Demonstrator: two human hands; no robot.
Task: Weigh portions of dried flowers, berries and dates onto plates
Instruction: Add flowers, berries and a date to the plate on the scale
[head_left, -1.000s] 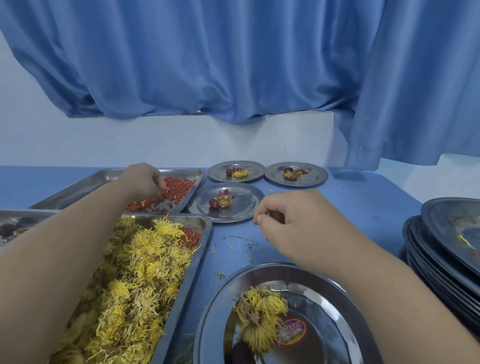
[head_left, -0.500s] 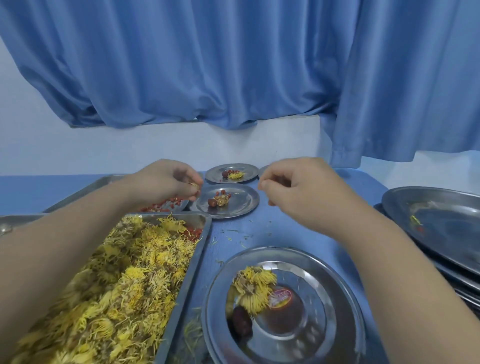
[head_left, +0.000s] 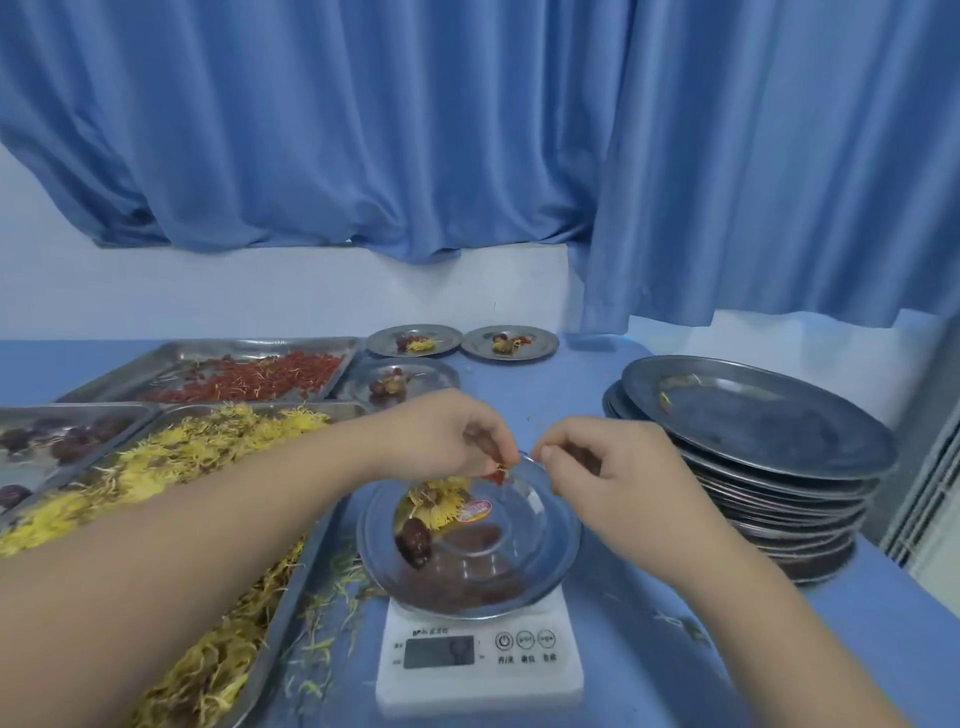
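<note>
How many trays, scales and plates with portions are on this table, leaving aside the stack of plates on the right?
Trays: 3 (berry tray, date tray, flower tray)
Scale: 1
Plates with portions: 4 (back-left plate, back-right plate, middle plate, plate on the scale)
Total: 8

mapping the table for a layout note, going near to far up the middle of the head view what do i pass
scale → plate on the scale → middle plate beside the berry tray → back plate → white wall → blue curtain
</note>
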